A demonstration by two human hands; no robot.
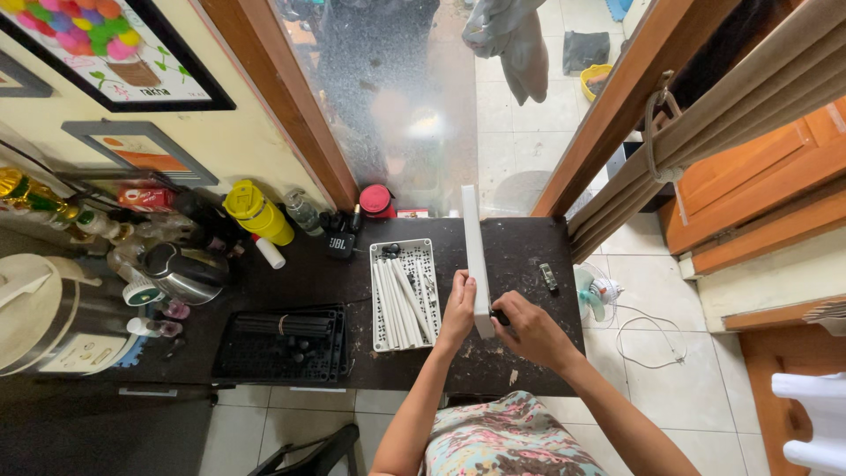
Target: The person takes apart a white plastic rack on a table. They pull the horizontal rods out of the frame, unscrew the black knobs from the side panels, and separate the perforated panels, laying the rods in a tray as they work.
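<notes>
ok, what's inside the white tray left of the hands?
The white slotted tray holds a bundle of white tubes lying lengthwise, plus a small dark item at its far end. Anything beneath the tubes is hidden.

both forearms bare, reaching forward, converging. left hand (457,310) fingers curled in grip, palm facing right. right hand (526,328) clenched in fist, knuckles up, just beside left.

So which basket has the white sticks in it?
The white basket, right beside the left hand. The black basket further left holds dark things instead.
</notes>
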